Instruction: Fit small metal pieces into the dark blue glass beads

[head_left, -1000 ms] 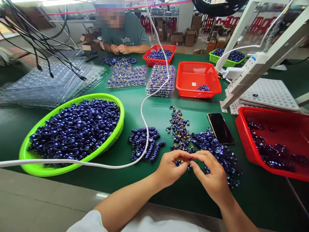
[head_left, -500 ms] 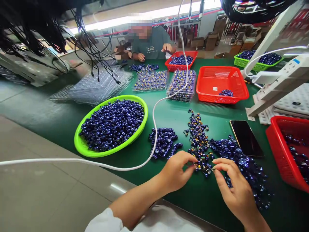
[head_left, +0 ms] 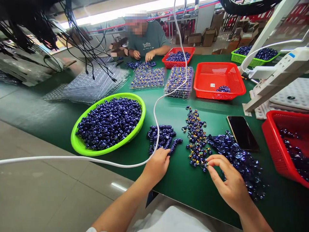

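My left hand (head_left: 156, 166) is at the near edge of a cluster of dark-blue glossy ring-like pieces (head_left: 164, 133) stacked in short rows. Its fingers are curled together, and what lies under the fingertips is hidden. My right hand (head_left: 228, 183) has thumb and forefinger pinched at the near end of a loose pile of small blue pieces with gold-coloured parts (head_left: 195, 132). Anything between those fingertips is too small to name. Right beside that hand spreads a heap of shiny dark-blue domed pieces (head_left: 238, 154), partly covered by the fingers.
A green basket (head_left: 74, 141) full of blue pieces stands left, with a white cable (head_left: 135, 166) crossing before it. A phone (head_left: 242, 132), red baskets (head_left: 219, 94) (head_left: 272, 145) and filled clear trays (head_left: 178, 93) lie around. A co-worker (head_left: 147, 38) sits opposite.
My left hand has moved left from the gold-flecked pile to the stacked rows. My right hand stays pinched by the pile. The co-worker's hands have come closer together over the far pieces.
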A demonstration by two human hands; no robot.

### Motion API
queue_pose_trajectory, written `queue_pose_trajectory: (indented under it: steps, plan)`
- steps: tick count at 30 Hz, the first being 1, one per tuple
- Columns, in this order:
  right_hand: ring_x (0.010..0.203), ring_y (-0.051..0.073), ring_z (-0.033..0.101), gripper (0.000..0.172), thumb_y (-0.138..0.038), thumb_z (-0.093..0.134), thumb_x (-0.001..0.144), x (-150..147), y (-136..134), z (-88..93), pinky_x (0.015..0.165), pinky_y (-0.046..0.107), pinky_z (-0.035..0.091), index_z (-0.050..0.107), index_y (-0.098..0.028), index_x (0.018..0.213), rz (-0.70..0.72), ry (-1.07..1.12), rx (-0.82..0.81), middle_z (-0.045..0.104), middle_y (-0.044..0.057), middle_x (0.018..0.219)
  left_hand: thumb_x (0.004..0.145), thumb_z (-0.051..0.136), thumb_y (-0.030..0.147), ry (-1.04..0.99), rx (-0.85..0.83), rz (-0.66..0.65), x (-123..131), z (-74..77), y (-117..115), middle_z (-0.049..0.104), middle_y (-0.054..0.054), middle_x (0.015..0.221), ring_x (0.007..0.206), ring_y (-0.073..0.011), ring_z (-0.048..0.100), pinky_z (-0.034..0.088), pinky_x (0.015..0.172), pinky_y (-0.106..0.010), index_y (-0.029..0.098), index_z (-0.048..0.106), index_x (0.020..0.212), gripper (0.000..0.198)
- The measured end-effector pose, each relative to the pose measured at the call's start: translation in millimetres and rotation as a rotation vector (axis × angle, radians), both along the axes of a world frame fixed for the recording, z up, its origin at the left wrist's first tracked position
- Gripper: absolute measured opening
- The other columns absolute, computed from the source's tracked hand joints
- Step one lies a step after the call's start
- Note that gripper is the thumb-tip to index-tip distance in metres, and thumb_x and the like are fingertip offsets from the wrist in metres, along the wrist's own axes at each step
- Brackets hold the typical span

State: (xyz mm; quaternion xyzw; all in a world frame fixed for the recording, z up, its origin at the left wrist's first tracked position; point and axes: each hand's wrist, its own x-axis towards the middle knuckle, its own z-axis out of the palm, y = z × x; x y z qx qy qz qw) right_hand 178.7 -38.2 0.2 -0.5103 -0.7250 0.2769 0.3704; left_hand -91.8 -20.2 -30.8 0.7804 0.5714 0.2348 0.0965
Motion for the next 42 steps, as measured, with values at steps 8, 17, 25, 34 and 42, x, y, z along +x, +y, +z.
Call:
queue_pose_trajectory:
  steps: [8, 17, 25, 34, 42]
  plan:
    - [0.103, 0.022, 0.063, 0.006, -0.025, 0.052, 0.095, -4.8, -0.3, 1.4, 0.086, 0.035, 0.054, 0.056, -0.025, 0.091, 0.04, 0.055, -0.135, 0.064, 0.006, 0.11, 0.085, 0.052, 0.011, -0.381, -0.094, 0.009, 9.4, 22.1, -0.9, 0.064, -0.007, 0.089, 0.077, -0.0164, 0.063, 0.056, 0.074, -0.03, 0.017, 0.064, 0.105, 0.024]
    - [0.119, 0.023, 0.06, 0.015, -0.015, 0.052, 0.094, -12.2, -8.4, 8.6, 0.096, 0.04, 0.053, 0.057, -0.026, 0.103, 0.043, 0.207, 0.016, 0.062, 0.009, 0.128, 0.074, 0.079, 0.025, -1.238, -0.698, -0.123, 85.7, 54.4, 20.6, 0.069, -0.004, 0.084, 0.079, -0.0153, 0.067, 0.056, 0.074, -0.026, 0.015, 0.067, 0.092, 0.024]
    - [0.128, 0.028, 0.055, 0.035, -0.005, 0.058, 0.086, -6.3, -0.9, 3.4, 0.1, 0.05, 0.05, 0.059, -0.027, 0.113, -0.053, -0.133, 0.392, 0.061, 0.009, 0.136, 0.074, 0.079, 0.034, -1.272, -0.828, -0.176, 104.4, 54.3, 44.3, 0.075, -0.007, 0.087, 0.076, -0.0168, 0.07, 0.057, 0.077, -0.031, 0.013, 0.073, 0.098, 0.033]
    - [0.104, 0.02, 0.065, 0.008, -0.02, 0.057, 0.092, 0.7, 0.4, 9.7, 0.09, 0.035, 0.053, 0.062, -0.026, 0.096, -0.1, 0.275, -0.058, 0.067, 0.004, 0.109, 0.062, 0.088, 0.027, -1.325, -0.949, -0.179, 95.9, 33.9, 42.4, 0.073, -0.003, 0.075, 0.067, -0.0136, 0.068, 0.055, 0.071, -0.028, 0.012, 0.075, 0.091, 0.034]
    - [0.078, 0.013, 0.059, 0.013, -0.036, 0.067, 0.088, 2.2, 4.8, 2.5, 0.072, 0.022, 0.048, 0.065, -0.023, 0.087, -0.164, 0.516, -0.431, 0.062, -0.001, 0.084, 0.058, 0.09, 0.02, -1.266, -0.861, -0.256, 101.2, 30.2, 34.4, 0.071, -0.002, 0.071, 0.065, -0.0127, 0.066, 0.055, 0.066, -0.025, 0.013, 0.077, 0.082, 0.028]
